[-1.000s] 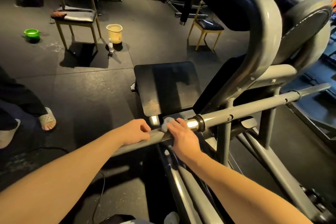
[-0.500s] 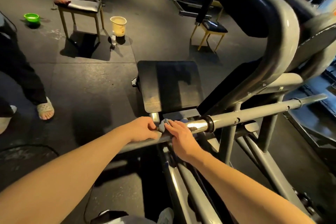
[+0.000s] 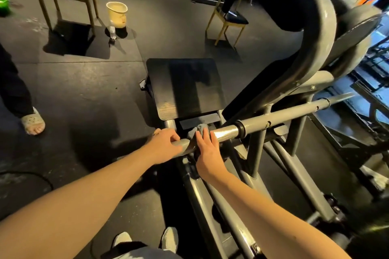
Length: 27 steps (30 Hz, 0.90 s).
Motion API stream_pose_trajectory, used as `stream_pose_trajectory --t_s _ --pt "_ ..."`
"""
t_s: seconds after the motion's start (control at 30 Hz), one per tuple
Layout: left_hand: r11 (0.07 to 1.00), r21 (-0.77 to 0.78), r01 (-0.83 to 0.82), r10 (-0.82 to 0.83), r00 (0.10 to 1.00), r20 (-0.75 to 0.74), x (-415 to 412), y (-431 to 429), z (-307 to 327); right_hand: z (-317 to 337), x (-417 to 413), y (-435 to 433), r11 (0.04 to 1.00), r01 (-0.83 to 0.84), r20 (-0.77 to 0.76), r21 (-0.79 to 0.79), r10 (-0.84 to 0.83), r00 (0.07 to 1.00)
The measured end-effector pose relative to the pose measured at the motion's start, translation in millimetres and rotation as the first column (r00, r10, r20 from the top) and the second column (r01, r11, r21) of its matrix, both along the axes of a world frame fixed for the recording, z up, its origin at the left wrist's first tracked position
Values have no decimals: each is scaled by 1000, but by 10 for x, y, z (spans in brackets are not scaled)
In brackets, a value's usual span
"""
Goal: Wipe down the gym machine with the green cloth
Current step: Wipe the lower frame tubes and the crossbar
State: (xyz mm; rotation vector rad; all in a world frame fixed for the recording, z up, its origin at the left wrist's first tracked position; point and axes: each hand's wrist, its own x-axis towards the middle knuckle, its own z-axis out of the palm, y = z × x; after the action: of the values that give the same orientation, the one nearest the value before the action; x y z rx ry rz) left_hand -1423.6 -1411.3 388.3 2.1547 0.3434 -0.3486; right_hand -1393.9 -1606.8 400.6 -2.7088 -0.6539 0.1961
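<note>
Small bunched green cloth (image 3: 196, 130), reading grey in this light, sits on the long grey steel bar (image 3: 284, 114) of the gym machine (image 3: 322, 33). It is pressed beneath the right hand's (image 3: 207, 151) fingers, which lie nearly straight over it. Over the last second, cloth and fingers have edged along the bar away from the black ring collar (image 3: 240, 130). More polished sleeve now shows beyond the fingertips. The left hand's (image 3: 165, 145) fingers curl round the bar just beside the cloth, steadying it. Assessment: wiping is under way on this short stretch; the remaining bar and frame appear yet to be done.
</note>
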Motion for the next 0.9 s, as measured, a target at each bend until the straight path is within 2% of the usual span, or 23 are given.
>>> stream_pose_trajectory --t_s 0.1,0.27,0.37,0.47,0.6,0.77,0.9 --pt "999 0 32 -32 999 -3 -8 10 52 15 32 -104 997 -36 13 63 35 999" --pt "998 44 41 -41 999 15 -12 17 112 -21 103 -347 971 -174 194 166 141 971" --pt "993 118 22 -31 997 73 -43 16 81 -57 132 -250 963 -181 160 199 150 976" --pt "994 109 -23 10 993 117 -93 9 39 -85 128 -56 944 -181 99 277 160 982" --pt "994 103 -39 24 989 147 -112 -19 45 -128 290 -196 938 -279 170 206 246 954" --pt "989 136 -51 33 991 131 -138 -44 111 -174 886 -739 980 -8 160 198 -24 987" --pt "987 145 -65 51 993 103 -146 -67 132 -170 731 -507 993 29 214 118 -54 975"
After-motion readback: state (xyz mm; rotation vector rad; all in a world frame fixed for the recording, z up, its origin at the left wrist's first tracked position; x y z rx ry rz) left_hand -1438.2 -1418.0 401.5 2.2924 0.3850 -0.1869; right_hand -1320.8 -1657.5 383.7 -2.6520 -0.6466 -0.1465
